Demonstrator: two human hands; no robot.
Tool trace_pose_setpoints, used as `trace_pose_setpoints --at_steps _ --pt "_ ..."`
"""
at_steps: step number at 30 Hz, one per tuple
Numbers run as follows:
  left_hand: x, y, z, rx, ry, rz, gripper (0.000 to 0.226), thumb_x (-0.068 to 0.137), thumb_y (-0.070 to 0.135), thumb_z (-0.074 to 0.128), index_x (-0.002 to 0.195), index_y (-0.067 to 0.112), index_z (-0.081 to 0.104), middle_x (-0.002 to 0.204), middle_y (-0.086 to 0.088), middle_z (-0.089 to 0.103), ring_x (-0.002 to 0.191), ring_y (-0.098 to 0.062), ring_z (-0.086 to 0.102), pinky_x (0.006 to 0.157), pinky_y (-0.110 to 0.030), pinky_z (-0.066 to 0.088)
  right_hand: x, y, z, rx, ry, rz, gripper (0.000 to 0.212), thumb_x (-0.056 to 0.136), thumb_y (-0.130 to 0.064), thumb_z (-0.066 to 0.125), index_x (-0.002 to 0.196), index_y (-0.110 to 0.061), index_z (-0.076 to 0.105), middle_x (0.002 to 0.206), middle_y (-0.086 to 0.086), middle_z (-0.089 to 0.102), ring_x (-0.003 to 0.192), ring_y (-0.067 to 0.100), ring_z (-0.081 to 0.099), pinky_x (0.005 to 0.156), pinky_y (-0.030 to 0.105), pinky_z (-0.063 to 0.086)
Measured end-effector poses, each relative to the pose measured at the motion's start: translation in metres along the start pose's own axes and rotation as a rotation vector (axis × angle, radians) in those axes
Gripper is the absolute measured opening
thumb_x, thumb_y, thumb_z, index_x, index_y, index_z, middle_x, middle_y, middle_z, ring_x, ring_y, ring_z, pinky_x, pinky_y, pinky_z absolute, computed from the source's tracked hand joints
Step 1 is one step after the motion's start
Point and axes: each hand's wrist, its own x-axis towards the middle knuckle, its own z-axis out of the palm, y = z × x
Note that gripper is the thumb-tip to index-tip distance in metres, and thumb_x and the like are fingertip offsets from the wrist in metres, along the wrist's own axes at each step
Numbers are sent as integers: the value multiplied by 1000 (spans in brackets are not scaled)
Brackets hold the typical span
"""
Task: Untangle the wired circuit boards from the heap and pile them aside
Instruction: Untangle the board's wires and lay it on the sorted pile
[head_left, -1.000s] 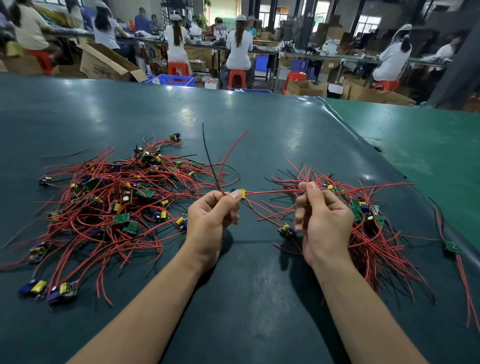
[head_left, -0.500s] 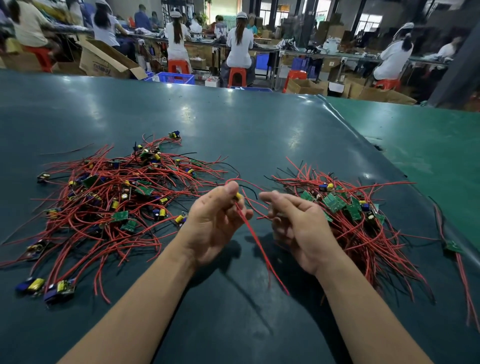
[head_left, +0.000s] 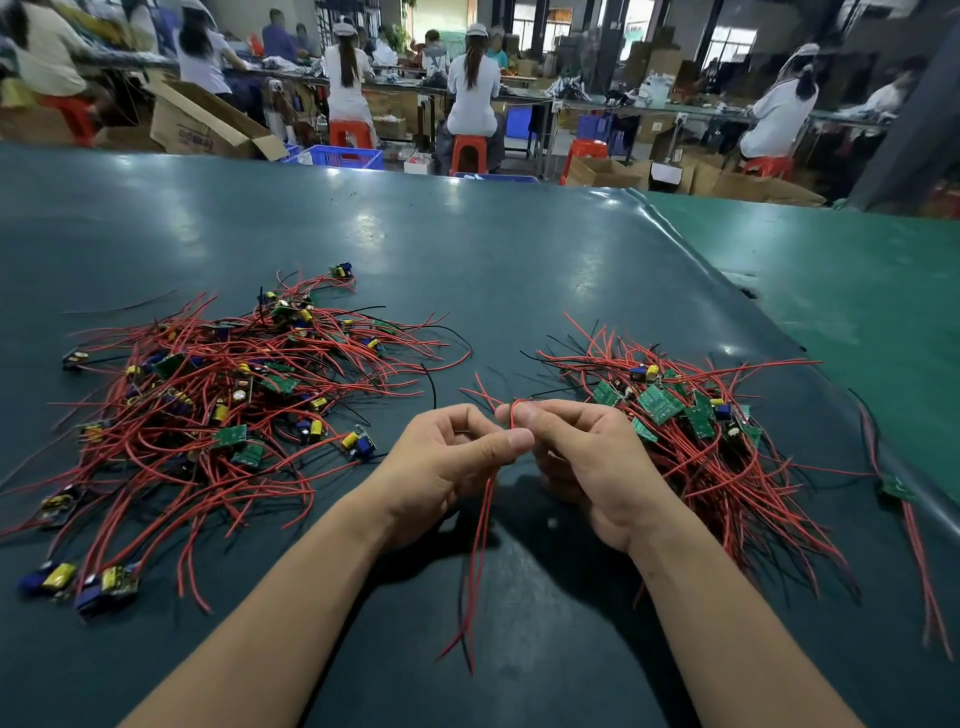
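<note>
Room to move lies in the bare strip of dark green table (head_left: 519, 270) running down the middle of the frame, between the tangled heap (head_left: 218, 405) at centre left and the sorted pile (head_left: 691, 431) at centre right. The table's far edge crosses the upper part of the frame; a seam to a lighter green surface (head_left: 857, 312) slants down the right side, where one stray board (head_left: 896, 488) lies with its wires.

We see both hands meet at the frame's centre, just above the table. Our left hand (head_left: 441, 462) has its fingers curled, thumb pressed forward, pinching a bundle of red wires (head_left: 480, 551) that hangs down toward the lower centre. Our right hand (head_left: 587, 457) curls its fingers narrowly around the same wires at their top, where a red loop shows between the fingertips. We cannot tell where this bundle's board sits; the hands hide it.

Both forearms enter from the bottom edge, angled inward.
</note>
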Motion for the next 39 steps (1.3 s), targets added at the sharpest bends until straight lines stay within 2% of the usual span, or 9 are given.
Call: trace_pose_setpoints --at_steps 4,8,11,13,17,25,30,35,39 --pt "-1 0 -1 38 -45 -30 34 60 25 82 71 14 51 55 -1 47 45 -10 35 49 -24 28 -1 -2 3 52 -23 30 25 67 -34 78 80 -13 77 62 5 49 45 8 32 44 20 20" --pt "-2 2 0 75 -70 -59 24 75 37 69 82 14 67 48 3 44 38 -7 39 51 -25 34 1 -3 3 133 47 23 18 64 -26 79 77 -15 76 56 -1 58 39 6 39 39 14 25" --pt "-3 4 0 58 -79 -85 20 80 31 66 81 10 68 47 6 35 37 -4 32 53 -28 19 0 -5 2 198 39 1 18 68 -17 76 86 -14 76 54 -6 58 40 6 47 36 15 32" --pt "-3 4 0 32 -99 -82 18 81 21 67 79 4 62 44 8 39 35 -3 34 46 -19 27 0 -3 3 172 20 -31 17 75 -9 73 89 -18 75 58 -6 55 44 9 45 38 16 32" --pt "-2 3 -1 23 -103 -67 9 76 14 60 70 7 62 57 0 58 43 -7 45 51 -23 45 -1 0 7 -56 120 -203 13 85 4 69 89 -9 70 56 -10 58 40 -1 45 40 9 34" --pt "-3 0 -3 -4 -171 -74 12 61 23 67 62 11 68 63 -11 52 67 -24 37 65 -29 48 4 1 4 187 204 -229 14 90 -3 64 81 -14 66 49 -8 44 34 5 26 37 16 19" --pt "-2 1 -1 -18 -185 -64 15 63 26 68 63 11 70 60 -5 58 58 -18 47 68 -32 50 9 7 3 -56 402 -354 16 86 -9 73 75 -17 66 55 -10 56 45 2 42 45 14 35" --pt "-6 2 -1 2 -240 -59 12 59 23 68 59 11 69 62 -6 63 57 -18 51 63 -25 44 11 5 -2 89 348 -340 18 90 -7 68 77 -19 67 57 -4 54 36 6 35 37 16 28" --pt "-7 4 0 7 -237 -63 15 59 24 68 60 10 69 63 -6 63 59 -20 47 61 -22 45 12 5 -6 -163 494 -509 20 91 -8 67 84 -27 68 70 -7 58 52 16 45 55 24 36"
